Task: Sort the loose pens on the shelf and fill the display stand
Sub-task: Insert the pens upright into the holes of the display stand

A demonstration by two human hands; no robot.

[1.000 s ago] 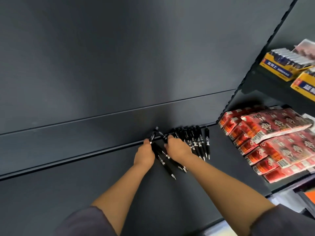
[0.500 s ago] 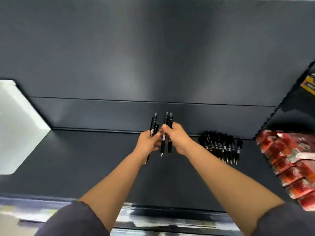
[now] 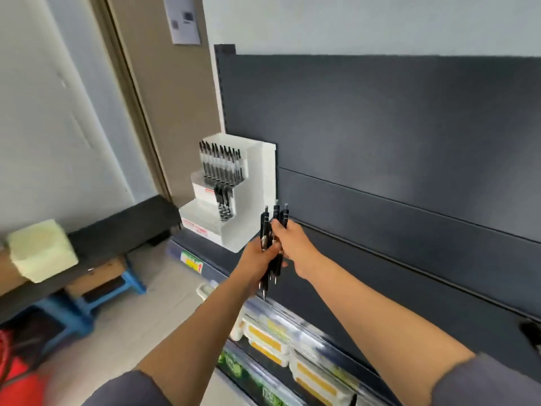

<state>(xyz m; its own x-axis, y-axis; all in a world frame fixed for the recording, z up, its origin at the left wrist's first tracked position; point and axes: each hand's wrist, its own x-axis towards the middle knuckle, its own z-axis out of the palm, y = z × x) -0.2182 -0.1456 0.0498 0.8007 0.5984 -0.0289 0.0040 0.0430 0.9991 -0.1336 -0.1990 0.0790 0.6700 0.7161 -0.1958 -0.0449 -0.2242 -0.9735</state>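
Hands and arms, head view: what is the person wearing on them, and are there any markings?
The left hand and right hand are bare: no gloves, rings or watch show. The forearms are uncovered. The left sleeve and right sleeve are plain dark grey fabric ending near the elbows, with no visible print or logo.

A price tag [image 3: 191,262] on the front of the shelf [image 3: 298,294] shows what looks like a red 1. Red labels [image 3: 205,192] on the display stand [image 3: 263,183] are too blurred to read.
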